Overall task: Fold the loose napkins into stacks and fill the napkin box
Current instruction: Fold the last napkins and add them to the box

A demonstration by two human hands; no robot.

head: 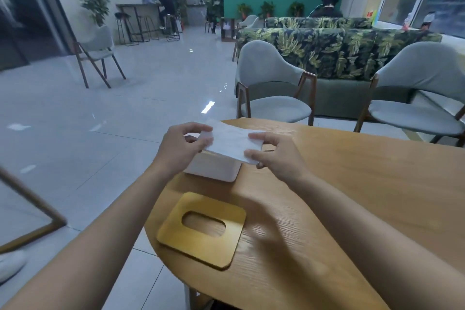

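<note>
Here the left hand (182, 145) and right hand (274, 153) each pinch an end of a white napkin (230, 142), held spread just above the napkin box (214, 167) on the table (352, 184). Edges should be squared before lowering it flat. The lid (201, 230) lies nearby; no writing is legible.

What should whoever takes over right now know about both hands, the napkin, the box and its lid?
Left hand pinches one end of the white napkin; right hand pinches the other end.
The napkin is held over the white napkin box, which stands on the table.
The slotted lid lies flat on the table, nearer the person.
Done: lid off. How full the box is cannot be seen.
Left: lay this napkin in, then refit the lid.
</note>
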